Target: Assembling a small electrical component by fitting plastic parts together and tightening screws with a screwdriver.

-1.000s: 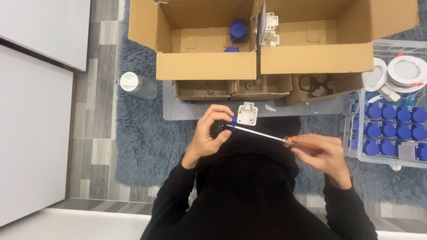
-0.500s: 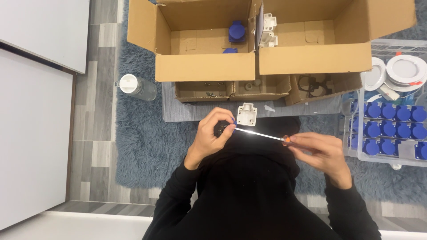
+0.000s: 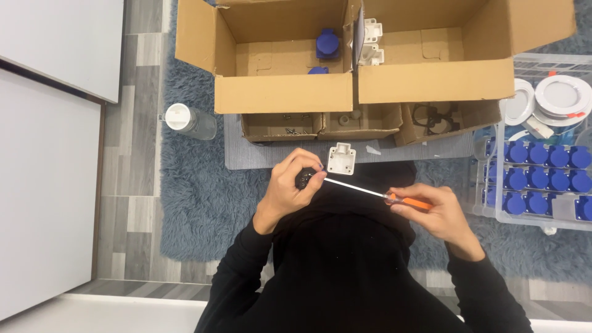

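shaggy blue-grey rug (image 3: 203,203) fills mid frame, grey plank floor at left. left hand (image 3: 290,188) is curled tight around a small black part (image 3: 303,178) just left of centre, steadying it against the tip. right hand (image 3: 431,209) pinches the orange handle of a screwdriver (image 3: 370,192), shaft running up-left into the part. white housing (image 3: 341,158) lies just above, apart. open cardboard boxes (image 3: 283,92) crowd the top; clear bin of blue parts (image 3: 542,179) hems the right. open rug at left.

Right hand (image 3: 431,213) grips screwdriver (image 3: 376,193), tip at black part (image 3: 304,179) in left hand (image 3: 290,188)
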